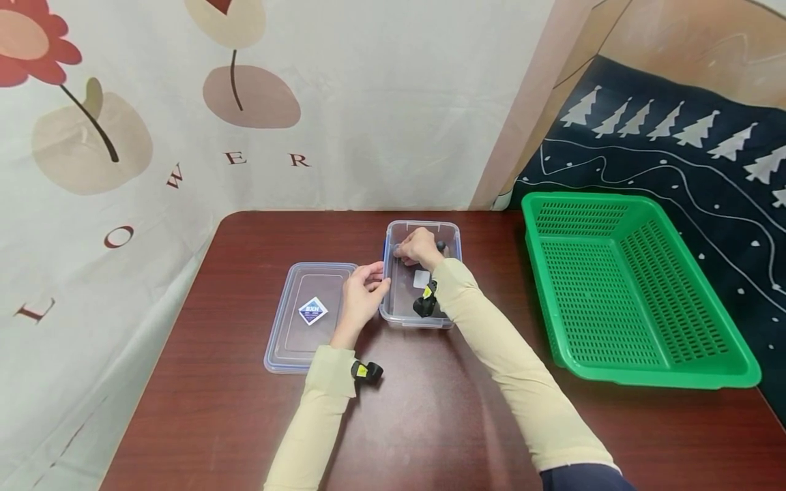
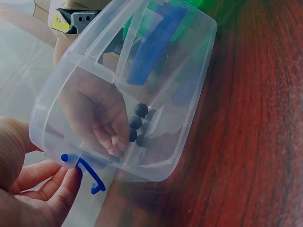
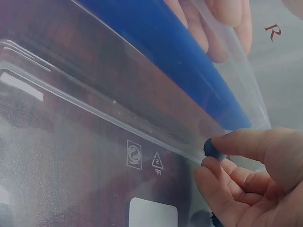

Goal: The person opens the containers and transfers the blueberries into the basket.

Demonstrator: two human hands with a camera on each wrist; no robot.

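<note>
A clear plastic box [image 1: 399,300] with blue side clips stands on the table, its top uncovered. My right hand [image 1: 420,247] reaches inside toward the far left corner, where thumb and finger pinch a small dark blue ball, like a blueberry [image 3: 214,149]. Several more such dark balls [image 2: 140,110] lie at the far end of the box, seen through its wall in the left wrist view. My left hand [image 1: 364,293] touches the left outer side with extended fingers, beside the hanging blue clip [image 2: 91,174].
The box's clear lid [image 1: 301,348], with a blue and white label, lies flat to the left. A large green basket [image 1: 555,327] stands at the right of the brown table [image 1: 209,409]. Printed cloths hang behind.
</note>
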